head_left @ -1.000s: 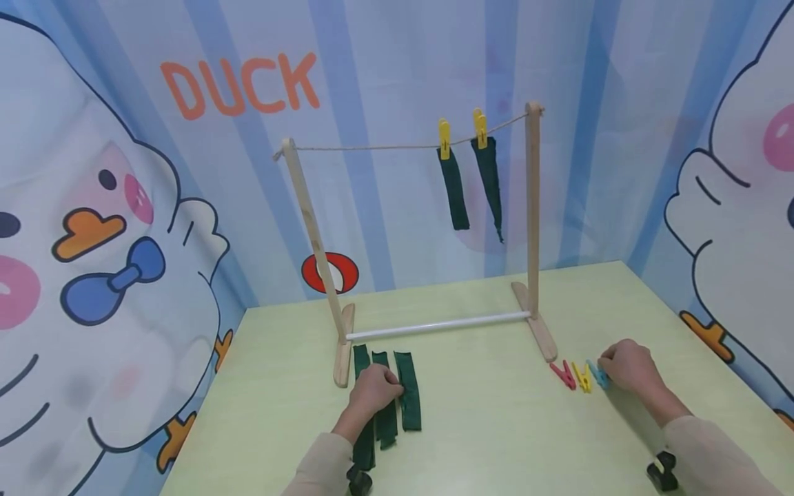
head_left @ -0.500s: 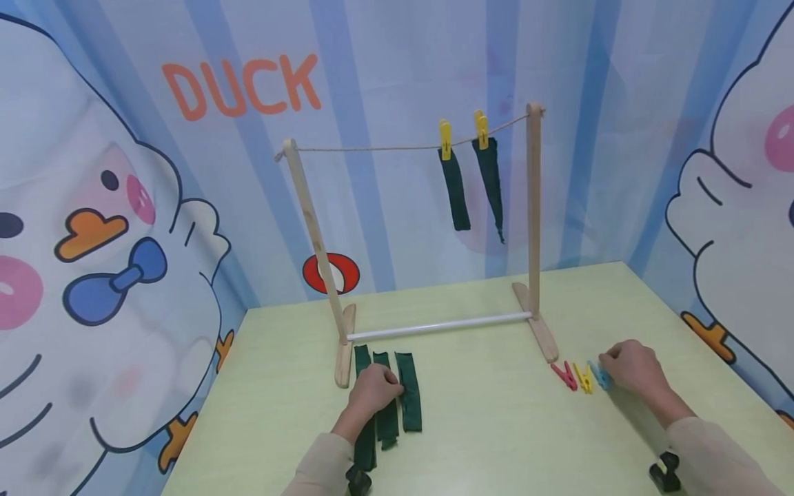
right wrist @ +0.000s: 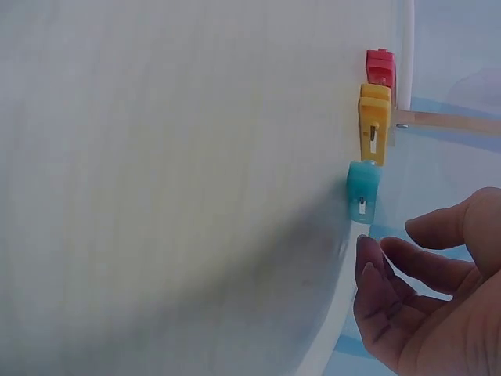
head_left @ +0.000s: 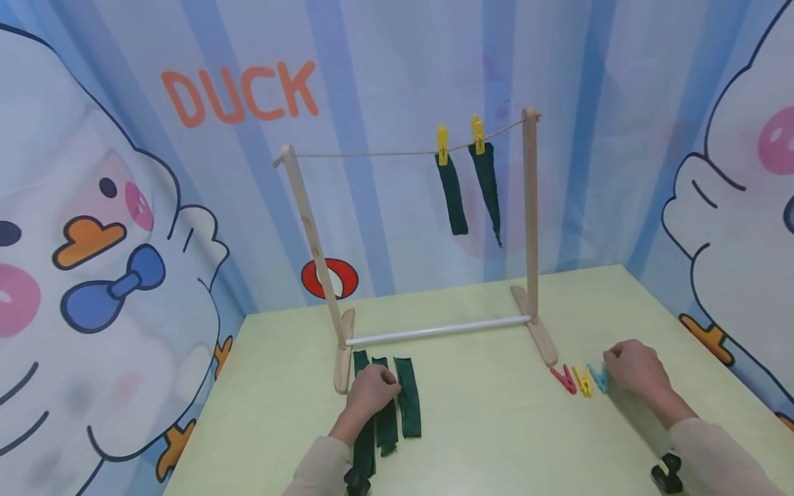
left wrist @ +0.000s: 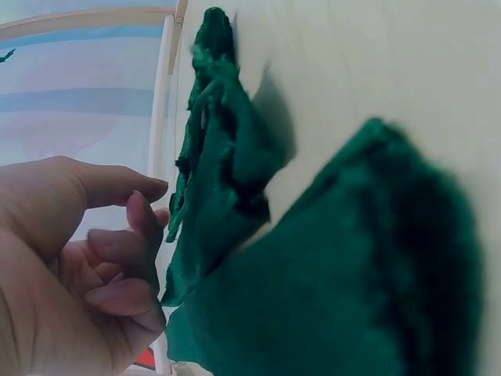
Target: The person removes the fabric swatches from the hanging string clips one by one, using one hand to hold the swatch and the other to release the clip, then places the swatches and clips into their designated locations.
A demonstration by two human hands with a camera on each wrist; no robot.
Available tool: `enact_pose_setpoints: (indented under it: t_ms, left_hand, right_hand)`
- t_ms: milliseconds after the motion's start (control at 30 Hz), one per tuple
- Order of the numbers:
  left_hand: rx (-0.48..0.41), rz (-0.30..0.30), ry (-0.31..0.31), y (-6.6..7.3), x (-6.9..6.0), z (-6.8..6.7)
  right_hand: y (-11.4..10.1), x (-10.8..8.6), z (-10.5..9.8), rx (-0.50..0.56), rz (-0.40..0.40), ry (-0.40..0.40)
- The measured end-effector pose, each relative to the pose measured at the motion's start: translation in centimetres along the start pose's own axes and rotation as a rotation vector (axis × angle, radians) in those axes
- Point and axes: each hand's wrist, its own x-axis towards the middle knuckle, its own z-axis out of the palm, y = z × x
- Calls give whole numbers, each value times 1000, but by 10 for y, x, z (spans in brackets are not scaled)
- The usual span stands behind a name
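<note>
Three dark green cloth strips lie side by side on the table; the right one is fully visible. My left hand hovers over the left strip and the middle strip, hiding parts of them. In the left wrist view its fingers are loosely curled with nothing between them. My right hand, also loosely curled, is just right of a blue clothespin. A small gap separates its fingertips from that clothespin in the right wrist view. Beside it are a yellow clothespin and a red clothespin.
Behind the strips stands a wooden drying rack with a cord between its posts and a white crossbar. Two green strips hang toward the right, under yellow clothespins. A duck-printed curtain surrounds the table.
My right fingertips have drawn slightly to the right, away from the blue clothespin. The left hand stays over the strips. The head view has tilted up a little.
</note>
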Motion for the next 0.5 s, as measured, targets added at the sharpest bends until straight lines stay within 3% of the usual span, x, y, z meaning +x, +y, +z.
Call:
enact_pose_setpoints:
  t_ms: [267,500]
  left_hand:
    - [-1,37,43,0,3,-6]
    - [-48,34,68,4,7,-12]
  right_hand:
    - [-11,5,0,-12,-11,27]
    - [-22,8,0,-10,-61,49]
